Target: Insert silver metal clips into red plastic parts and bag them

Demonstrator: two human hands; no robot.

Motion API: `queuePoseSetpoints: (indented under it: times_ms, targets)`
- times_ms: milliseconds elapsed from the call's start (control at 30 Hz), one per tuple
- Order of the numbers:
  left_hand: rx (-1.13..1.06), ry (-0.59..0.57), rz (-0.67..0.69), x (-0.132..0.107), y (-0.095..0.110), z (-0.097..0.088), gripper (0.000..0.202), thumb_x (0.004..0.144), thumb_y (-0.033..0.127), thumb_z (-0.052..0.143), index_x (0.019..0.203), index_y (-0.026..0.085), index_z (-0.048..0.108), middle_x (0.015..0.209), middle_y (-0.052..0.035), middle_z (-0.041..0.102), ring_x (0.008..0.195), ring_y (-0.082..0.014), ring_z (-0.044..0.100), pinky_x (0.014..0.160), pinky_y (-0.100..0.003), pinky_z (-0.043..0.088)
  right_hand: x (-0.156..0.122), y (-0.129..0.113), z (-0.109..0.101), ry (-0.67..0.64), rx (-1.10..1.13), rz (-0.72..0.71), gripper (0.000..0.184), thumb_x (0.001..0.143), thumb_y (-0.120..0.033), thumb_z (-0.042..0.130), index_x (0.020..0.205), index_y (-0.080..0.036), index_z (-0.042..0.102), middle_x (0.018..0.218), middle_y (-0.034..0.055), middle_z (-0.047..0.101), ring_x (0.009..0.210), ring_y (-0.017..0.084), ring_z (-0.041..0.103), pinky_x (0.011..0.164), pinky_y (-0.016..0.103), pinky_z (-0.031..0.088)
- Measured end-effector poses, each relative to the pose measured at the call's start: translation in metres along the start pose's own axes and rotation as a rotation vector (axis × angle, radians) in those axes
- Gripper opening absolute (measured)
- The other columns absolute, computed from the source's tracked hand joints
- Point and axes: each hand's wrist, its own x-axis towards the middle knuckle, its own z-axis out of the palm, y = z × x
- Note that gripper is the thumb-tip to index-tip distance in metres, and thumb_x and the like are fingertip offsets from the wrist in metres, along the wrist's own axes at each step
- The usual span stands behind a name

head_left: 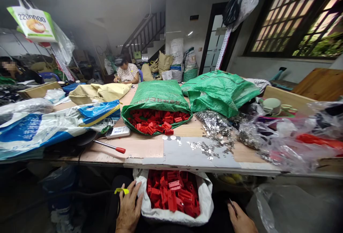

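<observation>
My left hand (129,206) rests with its fingers apart against the left side of a white woven sack (206,209). A yellow strip (122,191) is around one of its fingers. Rolled open below the table edge, the sack is full of red plastic parts (171,193). To the right of the sack, my right hand (241,218) is closed on a thin, dark, pointed metal tool (232,206); its exact kind is unclear. On the table, a green woven sack (160,95) lies with its mouth towards me, more red parts (152,122) spilling at its opening.
Small silvery metal pieces (206,149) are scattered over a grey sheet (179,156). A red-tipped rod (111,146) and a white phone-like device (118,132) lie left. Another green sack (222,90) and plastic bags (297,140) crowd the right. A person (128,71) sits beyond the table.
</observation>
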Motion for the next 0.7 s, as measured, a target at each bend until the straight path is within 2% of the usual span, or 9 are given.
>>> queuePoseSetpoints:
  times_ms: [333, 700]
  targets:
    - [-0.017, 0.032, -0.006, 0.0006, 0.0022, -0.0003, 0.034, 0.092, 0.029, 0.047, 0.123, 0.021, 0.059, 0.122, -0.0080, 0.065, 0.113, -0.0231, 0.059, 0.109, -0.044, 0.027, -0.0026, -0.0042, -0.0047, -0.045, -0.039, 0.009, 0.059, 0.090, -0.049, 0.018, 0.123, -0.021, 0.058, 0.101, 0.0089, 0.073, 0.095, 0.029, 0.067, 0.077, 0.033, 0.050]
    - [-0.012, 0.031, 0.000, 0.0010, 0.0029, -0.0023, 0.034, 0.092, 0.028, 0.048, 0.123, 0.021, 0.059, 0.122, -0.0076, 0.065, 0.112, -0.0228, 0.059, 0.110, -0.044, 0.027, 0.0016, 0.0012, 0.0018, -0.049, -0.038, 0.038, 0.060, 0.090, -0.050, 0.018, 0.128, -0.021, 0.055, 0.106, 0.0095, 0.071, 0.098, 0.029, 0.067, 0.079, 0.033, 0.050]
